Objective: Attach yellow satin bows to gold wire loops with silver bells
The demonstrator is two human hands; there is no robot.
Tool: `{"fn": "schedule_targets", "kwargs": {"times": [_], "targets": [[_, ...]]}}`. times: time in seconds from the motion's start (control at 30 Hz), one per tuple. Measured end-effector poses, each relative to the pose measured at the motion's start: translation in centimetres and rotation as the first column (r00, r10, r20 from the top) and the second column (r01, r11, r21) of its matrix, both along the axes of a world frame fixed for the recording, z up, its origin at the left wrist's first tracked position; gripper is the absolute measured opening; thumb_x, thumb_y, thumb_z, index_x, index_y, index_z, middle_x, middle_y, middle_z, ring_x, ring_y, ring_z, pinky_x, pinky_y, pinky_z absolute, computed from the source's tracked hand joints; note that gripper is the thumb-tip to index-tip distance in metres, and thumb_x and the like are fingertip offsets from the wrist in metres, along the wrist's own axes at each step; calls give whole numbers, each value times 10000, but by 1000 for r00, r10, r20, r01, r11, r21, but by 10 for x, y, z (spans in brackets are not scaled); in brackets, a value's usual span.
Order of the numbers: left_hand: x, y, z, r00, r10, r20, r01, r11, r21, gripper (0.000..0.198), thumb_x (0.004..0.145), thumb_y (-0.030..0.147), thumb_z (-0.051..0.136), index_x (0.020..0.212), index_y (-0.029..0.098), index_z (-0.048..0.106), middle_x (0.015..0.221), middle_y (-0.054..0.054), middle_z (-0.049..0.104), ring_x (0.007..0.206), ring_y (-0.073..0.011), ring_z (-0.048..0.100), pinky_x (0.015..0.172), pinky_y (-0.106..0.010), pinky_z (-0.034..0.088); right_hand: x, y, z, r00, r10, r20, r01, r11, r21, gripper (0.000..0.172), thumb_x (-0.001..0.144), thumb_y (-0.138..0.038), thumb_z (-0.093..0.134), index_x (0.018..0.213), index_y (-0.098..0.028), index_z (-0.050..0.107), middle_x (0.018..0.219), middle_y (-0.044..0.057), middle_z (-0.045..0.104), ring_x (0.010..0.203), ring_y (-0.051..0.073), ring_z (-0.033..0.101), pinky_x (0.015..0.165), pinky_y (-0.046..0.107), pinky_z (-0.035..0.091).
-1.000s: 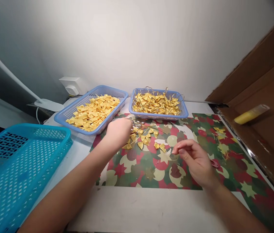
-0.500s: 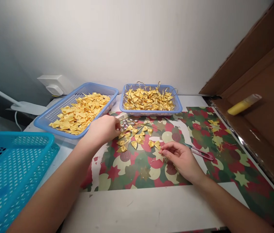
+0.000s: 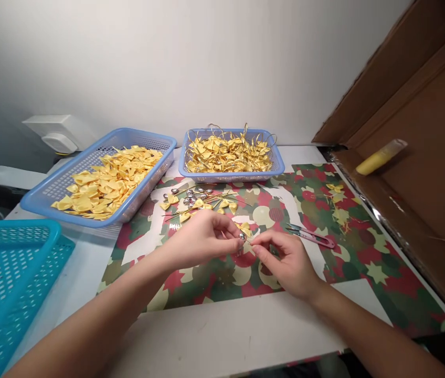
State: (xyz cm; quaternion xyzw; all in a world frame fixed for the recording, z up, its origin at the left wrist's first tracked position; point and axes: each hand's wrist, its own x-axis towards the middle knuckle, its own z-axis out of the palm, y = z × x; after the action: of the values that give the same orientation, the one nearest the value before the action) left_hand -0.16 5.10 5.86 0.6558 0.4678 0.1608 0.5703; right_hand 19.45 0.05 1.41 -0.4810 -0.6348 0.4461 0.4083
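Observation:
In the head view, my left hand point(image 3: 210, 239) pinches a small silver bell point(image 3: 242, 237) between thumb and fingertips. Close to its right, my right hand point(image 3: 287, 262) is closed on a thin gold cord point(image 3: 248, 241) that reaches toward the bell. Just behind the fingertips shows a yellow ribbon bow point(image 3: 245, 228), partly hidden by my left hand; whether it is joined to the cord I cannot tell. Beyond my left hand lie several loose silver bells point(image 3: 189, 200), gold cords and other yellow bows point(image 3: 199, 203) on the patterned sheet.
A blue basket point(image 3: 124, 216) of yellow bows stands at the left, another blue basket point(image 3: 230, 176) of bows with gold cords at the back. A teal basket point(image 3: 13, 226) is at the near left. Thread snips point(image 3: 313, 236) lie right of my right hand, before a cardboard box point(image 3: 403, 105).
My left hand has moved from the bell pile toward my right hand, bringing a silver bell. My right hand keeps its pinch. The view has shifted slightly to the right.

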Motion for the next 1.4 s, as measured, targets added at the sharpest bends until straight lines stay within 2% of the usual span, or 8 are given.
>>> {"fn": "schedule_targets", "kwargs": {"times": [0.33, 0.53, 0.77, 0.93, 1.0, 1.17, 1.3, 1.4], "targets": [[0, 2, -6, 989, 119, 88, -104, 982, -159, 189, 683, 287, 786, 797, 143, 744, 675, -45, 730, 545, -121, 623, 488, -190, 472, 0, -1, 1, 996, -28, 84, 19, 994, 110, 115, 855, -183, 569, 780, -187, 657, 577, -13, 591, 495, 113, 526, 442, 229, 427], [3, 0, -10, 976, 138, 169, -110, 981, -163, 179, 643, 247, 831, 765, 158, 735, 595, -5, 688, 508, -98, 591, 465, -176, 440, -1, -3, -2, 997, -40, 63, 33, 993, 110, 106, 865, -179, 573, 785, -187, 642, 614, -7, 611, 528, 111, 540, 460, 222, 415], [2, 0, -14, 984, 44, 171, -62, 993, 97, 164, 711, 299, 793, 812, 176, 753, 801, -38, 717, 673, -129, 618, 563, -222, 471, -1, -2, -12, 986, -20, -167, -1, 992, -124, 125, 906, -306, 597, 820, -220, 626, 685, -25, 603, 558, 90, 523, 486, 205, 435], [2, 0, -12, 975, -74, 209, 11, 958, 288, 73, 811, 238, 701, 763, 191, 728, 814, -31, 711, 777, -153, 625, 665, -262, 482, 0, 0, -10, 988, 12, -157, -37, 987, -156, 129, 904, -328, 603, 833, -222, 625, 677, -23, 600, 562, 103, 540, 488, 220, 437], [3, -2, -10, 973, -96, 209, 12, 929, 370, 71, 820, 207, 685, 756, 197, 716, 789, -18, 683, 777, -147, 604, 707, -273, 480, 2, 1, -7, 997, 13, -82, -18, 997, -69, 82, 892, -304, 615, 885, -225, 637, 772, 1, 639, 620, 124, 578, 528, 246, 474], [7, -8, -7, 978, -70, 194, -40, 860, 509, 60, 813, 183, 690, 760, 208, 705, 819, -11, 626, 824, -148, 581, 745, -272, 474, 4, 5, 0, 999, -30, 25, 20, 945, 327, 191, 846, -177, 662, 1024, -246, 663, 1051, 51, 688, 1048, 215, 610, 913, 386, 493], [8, -9, -6, 976, -96, 196, -27, 837, 546, 52, 845, 216, 668, 804, 215, 700, 866, -11, 621, 864, -147, 588, 802, -281, 480, 3, 6, -1, 1000, -7, 23, -3, 922, 386, 136, 870, -117, 635, 876, -245, 680, 860, 11, 700, 872, 169, 626, 813, 341, 494], [8, -7, -12, 992, -104, 71, 43, 808, 588, 130, 868, 247, 617, 973, 209, 684, 958, -38, 630, 938, -183, 581, 831, -323, 479, 5, 5, -2, 998, -26, -53, 41, 948, 315, 127, 892, -145, 620, 867, -253, 682, 830, 2, 685, 838, 161, 618, 768, 325, 494]]}}
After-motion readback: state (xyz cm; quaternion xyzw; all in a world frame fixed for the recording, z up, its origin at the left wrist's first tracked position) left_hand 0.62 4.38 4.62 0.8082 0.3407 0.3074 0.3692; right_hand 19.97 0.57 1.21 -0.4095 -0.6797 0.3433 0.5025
